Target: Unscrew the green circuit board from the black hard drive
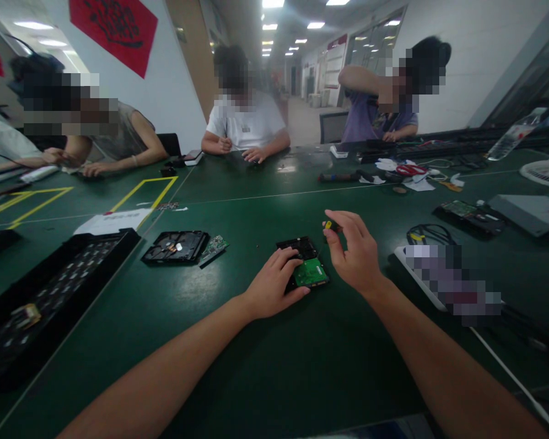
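Observation:
A black hard drive with a green circuit board (312, 273) lies on the dark green table in front of me. My left hand (277, 281) rests over its left side, fingers spread on the drive and thumb along its near edge. Just right of the drive, my right hand (354, 251) is raised, thumb and fingers pinched on a small screwdriver with a yellow and black handle (330, 225). Its thin shaft points down toward the drive. To the left lie another black drive casing (176, 247) and a loose circuit board (215, 249).
A long black tray (57, 292) stands at the left. At right are a phone on a white pad (421, 277), cables (432, 234), another drive (469, 217) and a grey box (531, 213). Several people sit across the table (238, 204); a bottle (515, 135) stands far right.

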Available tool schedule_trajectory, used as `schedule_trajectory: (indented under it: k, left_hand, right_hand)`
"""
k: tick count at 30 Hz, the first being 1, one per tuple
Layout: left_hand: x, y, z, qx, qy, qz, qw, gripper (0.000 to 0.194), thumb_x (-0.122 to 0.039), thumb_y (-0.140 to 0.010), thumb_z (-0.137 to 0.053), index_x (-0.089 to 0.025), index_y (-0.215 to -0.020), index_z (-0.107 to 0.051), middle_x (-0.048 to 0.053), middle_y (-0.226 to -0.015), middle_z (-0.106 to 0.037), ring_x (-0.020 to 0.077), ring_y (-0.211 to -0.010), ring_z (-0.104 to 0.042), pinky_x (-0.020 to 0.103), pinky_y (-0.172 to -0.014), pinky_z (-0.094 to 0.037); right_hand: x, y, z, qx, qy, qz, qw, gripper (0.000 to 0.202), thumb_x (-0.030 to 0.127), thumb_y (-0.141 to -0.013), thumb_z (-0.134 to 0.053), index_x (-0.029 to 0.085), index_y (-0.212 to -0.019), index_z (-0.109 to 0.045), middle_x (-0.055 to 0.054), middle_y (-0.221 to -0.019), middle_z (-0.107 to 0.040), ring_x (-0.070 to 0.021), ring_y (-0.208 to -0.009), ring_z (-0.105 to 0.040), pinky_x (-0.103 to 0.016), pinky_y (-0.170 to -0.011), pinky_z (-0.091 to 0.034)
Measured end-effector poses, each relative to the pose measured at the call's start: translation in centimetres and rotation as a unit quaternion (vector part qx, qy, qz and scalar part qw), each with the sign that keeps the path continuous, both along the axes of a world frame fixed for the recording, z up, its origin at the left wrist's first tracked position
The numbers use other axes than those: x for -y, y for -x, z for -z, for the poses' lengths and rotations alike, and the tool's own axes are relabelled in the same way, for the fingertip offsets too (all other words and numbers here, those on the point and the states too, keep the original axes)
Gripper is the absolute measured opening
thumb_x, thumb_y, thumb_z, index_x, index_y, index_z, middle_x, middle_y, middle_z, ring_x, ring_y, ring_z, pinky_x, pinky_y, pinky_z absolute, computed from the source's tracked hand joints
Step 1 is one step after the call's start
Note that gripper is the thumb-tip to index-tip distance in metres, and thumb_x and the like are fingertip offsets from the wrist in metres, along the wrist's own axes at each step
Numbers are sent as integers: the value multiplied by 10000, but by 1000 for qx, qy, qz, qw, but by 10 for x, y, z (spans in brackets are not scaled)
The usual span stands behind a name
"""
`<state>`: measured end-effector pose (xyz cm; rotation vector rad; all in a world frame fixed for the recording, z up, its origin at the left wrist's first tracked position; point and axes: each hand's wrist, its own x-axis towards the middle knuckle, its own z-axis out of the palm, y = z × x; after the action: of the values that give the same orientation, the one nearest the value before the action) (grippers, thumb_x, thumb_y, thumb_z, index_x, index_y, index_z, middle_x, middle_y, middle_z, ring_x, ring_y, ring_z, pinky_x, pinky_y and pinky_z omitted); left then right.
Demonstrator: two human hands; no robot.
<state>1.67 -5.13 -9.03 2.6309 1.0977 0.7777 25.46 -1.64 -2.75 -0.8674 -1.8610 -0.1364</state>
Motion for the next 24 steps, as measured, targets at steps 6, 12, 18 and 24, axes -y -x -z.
schedule_trajectory:
  k: [6, 12, 18, 24]
  left_hand:
    - [0, 0, 0, -2, 1, 1, 1000, 603, -534, -976, -679, -202, -1451, -512, 192, -1571, -475, 389, -1507, -438, 643, -1263, -367]
    - [-1, 1, 1, -11, -1, -1, 1000, 625, -548, -980, -668, -178, -1457, -506, 207, -1563, -480, 387, -1511, -431, 631, -1272, -357]
    - [-1, 1, 3, -1, -1, 1, 1000, 617, -527, -967, -689, -191, -1454, -514, 196, -1556, -488, 384, -1506, -438, 628, -1268, -362]
    - [-1, 0, 1, -4, -7, 0, 1000, 601, -530, -981, -672, -175, -1442, -520, 204, -1551, -490, 385, -1502, -444, 623, -1275, -354]
  right_hand:
    - [0, 1, 0, -3, 8, -5, 1000, 396, 215, -1060, -508, 282, -1448, -551, -119, -1289, -680, -284, -1186, -680, -511, -1025, -589]
    - [2, 2, -3, -4, -14, 21, 1000, 309, 283, -999, -689, 272, -1296, -604, -88, -1118, -626, -239, -945, -663, -423, -810, -616]
    - [2, 2, -3, 2, -15, 38, 999, 298, 326, -983, -717, 285, -1261, -617, -77, -1082, -617, -252, -967, -644, -437, -828, -606]
    - [-2, 1, 3, -3, 3, 11, 1000, 398, 254, -1053, -555, 286, -1450, -548, -122, -1283, -668, -286, -1155, -683, -489, -964, -612]
